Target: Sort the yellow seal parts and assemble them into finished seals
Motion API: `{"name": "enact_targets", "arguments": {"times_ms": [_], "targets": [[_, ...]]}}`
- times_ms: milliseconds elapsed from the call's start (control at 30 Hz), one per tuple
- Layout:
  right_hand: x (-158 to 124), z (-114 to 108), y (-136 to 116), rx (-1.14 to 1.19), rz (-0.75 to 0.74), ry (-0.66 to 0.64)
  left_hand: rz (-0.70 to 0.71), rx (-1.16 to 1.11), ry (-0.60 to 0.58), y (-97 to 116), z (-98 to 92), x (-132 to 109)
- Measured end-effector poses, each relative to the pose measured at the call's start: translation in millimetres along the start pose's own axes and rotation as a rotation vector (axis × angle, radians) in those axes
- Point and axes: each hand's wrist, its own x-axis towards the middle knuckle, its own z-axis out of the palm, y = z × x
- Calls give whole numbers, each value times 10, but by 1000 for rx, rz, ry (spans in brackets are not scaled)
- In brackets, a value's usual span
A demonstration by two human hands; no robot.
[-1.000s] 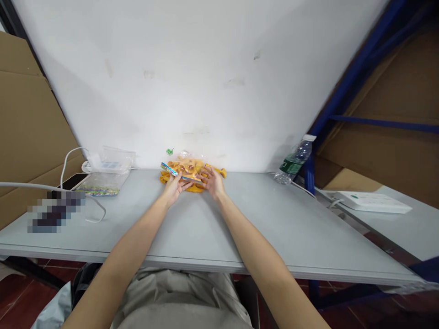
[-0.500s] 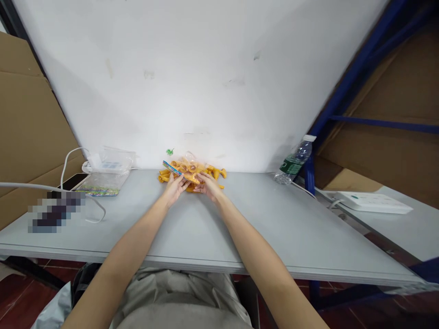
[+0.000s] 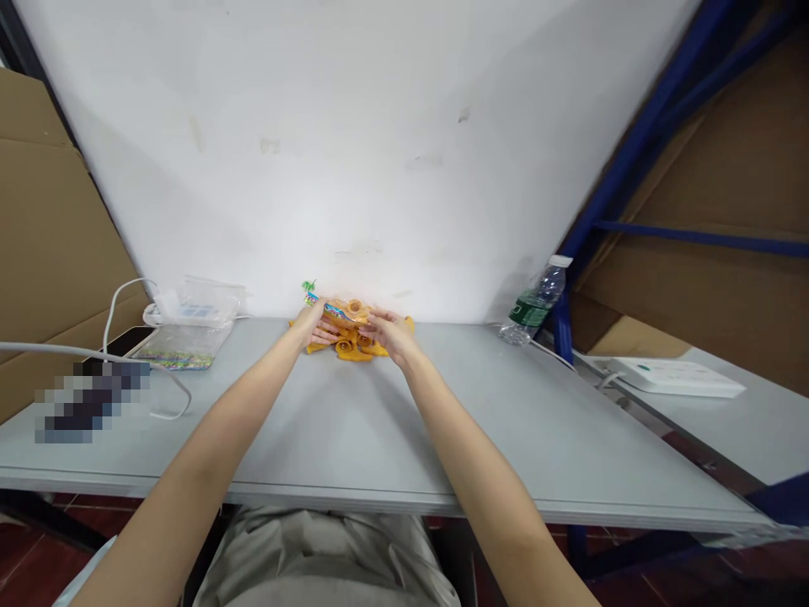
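A clear plastic bag (image 3: 339,311) with a bright blue, multicoloured strip along its edge is held over the table near the wall. Yellow-orange pieces with flared, horn-like ends show through it. My left hand (image 3: 309,325) is closed on the bag's left end, thumb on top. At the bag's right end my right hand (image 3: 392,334) has its fingers curled round the edge. Loose yellow horn-shaped pieces (image 3: 352,349) lie in a pile on the table under the bag and between my hands; some are hidden by them.
At left, another clear bag (image 3: 193,333) lies beside a phone (image 3: 126,341) and a white cable (image 3: 183,396). A water bottle (image 3: 537,303) leans by the blue frame (image 3: 562,324) at right. A white power strip (image 3: 676,377) is farther right. Behind stands a white wall (image 3: 392,169).
The bag has been lifted and tilted, its coloured strip now lying flatter toward the right. More loose yellow pieces show beneath it. My left hand has moved slightly up and left.
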Motion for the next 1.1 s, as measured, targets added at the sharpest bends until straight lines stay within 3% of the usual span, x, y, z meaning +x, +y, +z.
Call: {"name": "enact_targets", "arguments": {"times_ms": [233, 400, 533, 667, 833, 967, 1100], "targets": [[51, -1, -58, -103, -72, 84, -43, 5, 52, 90, -51, -62], [129, 19, -245, -150, -217, 151, 92, -102, 132, 215, -18, -99], [188, 7, -438, -101, -344, 227, 253, -187, 40, 330, 22, -137], [199, 13, -549, -71, -392, 226, 269, -199, 20, 399, 5, -155], [80, 131, -733, -141, -681, 155, 537, -421, 35, 537, -35, -227], [-136, 246, -907, -220, -924, 38, 813, -438, 58, 683, -96, -428], [-293, 269, -885, -189, -998, 48, 966, -396, 78, 698, -161, -655]]}}
